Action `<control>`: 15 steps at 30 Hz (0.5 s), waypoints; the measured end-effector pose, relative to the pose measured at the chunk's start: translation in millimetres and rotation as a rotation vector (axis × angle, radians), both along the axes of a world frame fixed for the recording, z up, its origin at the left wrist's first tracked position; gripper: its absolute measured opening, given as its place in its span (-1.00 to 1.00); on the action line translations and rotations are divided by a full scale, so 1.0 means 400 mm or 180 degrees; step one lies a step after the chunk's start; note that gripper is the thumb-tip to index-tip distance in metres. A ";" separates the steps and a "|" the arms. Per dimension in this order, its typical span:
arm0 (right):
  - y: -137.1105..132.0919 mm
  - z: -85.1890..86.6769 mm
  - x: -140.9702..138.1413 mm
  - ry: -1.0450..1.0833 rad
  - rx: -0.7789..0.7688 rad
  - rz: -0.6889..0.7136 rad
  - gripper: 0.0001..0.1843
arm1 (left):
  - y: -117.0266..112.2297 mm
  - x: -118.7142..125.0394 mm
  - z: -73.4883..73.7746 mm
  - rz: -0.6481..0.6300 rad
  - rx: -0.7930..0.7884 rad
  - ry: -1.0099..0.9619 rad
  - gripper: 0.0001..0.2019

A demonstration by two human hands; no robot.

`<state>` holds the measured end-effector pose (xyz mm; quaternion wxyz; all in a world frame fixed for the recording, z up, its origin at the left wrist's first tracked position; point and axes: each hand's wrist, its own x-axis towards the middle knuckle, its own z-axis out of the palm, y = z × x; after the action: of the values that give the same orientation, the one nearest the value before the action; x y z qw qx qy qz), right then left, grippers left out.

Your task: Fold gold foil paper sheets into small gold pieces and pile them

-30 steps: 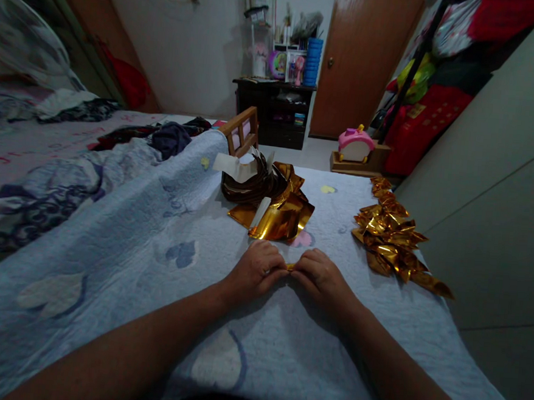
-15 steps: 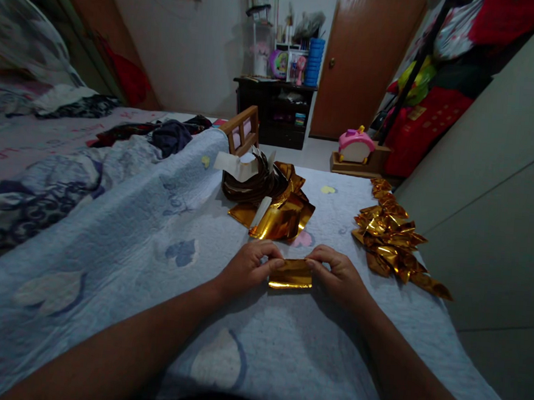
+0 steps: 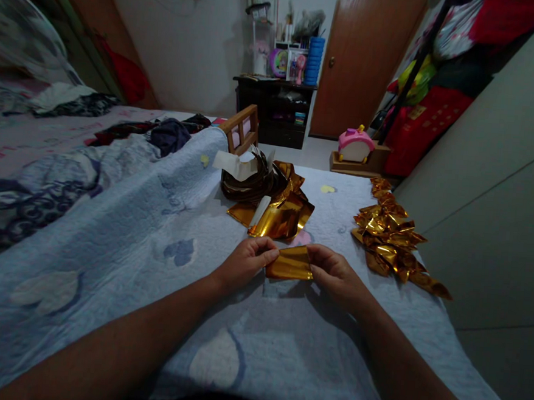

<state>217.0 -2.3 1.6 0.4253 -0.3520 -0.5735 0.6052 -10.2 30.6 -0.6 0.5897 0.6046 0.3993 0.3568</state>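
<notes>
A small rectangle of gold foil paper [image 3: 290, 264] is held between my two hands, a little above the quilted cover. My left hand [image 3: 250, 260] pinches its left end between thumb and fingers. At the right end, my right hand [image 3: 334, 272] is closed on its edge. Just beyond my hands lies a loose pile of gold foil sheets [image 3: 284, 216], shiny side partly up. Against that pile rests a dark stack of paper [image 3: 245, 183] with a pale strip on top. Off to the right, folded gold foil pieces [image 3: 390, 239] lie heaped in a row.
The pale blue quilted cover [image 3: 142, 289] with heart prints lies under everything. Crumpled clothes and bedding [image 3: 171, 137] are at the left. A wooden rail [image 3: 242, 128] rises at the far edge. A smooth pale panel [image 3: 499, 210] borders the right side.
The gold foil piece has tipped and its near edge has lifted off the cover. My right fingers have shifted down its right edge. The piles have stayed put.
</notes>
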 end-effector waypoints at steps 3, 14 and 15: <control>0.001 -0.010 -0.002 -0.0014 -0.0035 -0.0036 -0.67 | 0.000 0.001 0.003 -0.0061 -0.0032 0.0029 -0.69; 0.000 -0.018 -0.006 -0.0279 -0.0100 -0.0422 -0.80 | -0.001 -0.004 -0.003 -0.0552 -0.0301 0.0100 -0.64; 0.001 -0.018 -0.007 -0.0313 -0.0112 -0.0444 -0.80 | -0.002 -0.004 -0.005 -0.0563 -0.0378 0.0049 -0.61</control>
<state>214.1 -2.0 -5.7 0.4315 -0.4278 -0.5571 0.5661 -11.7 29.9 -2.6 0.6506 0.6042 0.3693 0.2745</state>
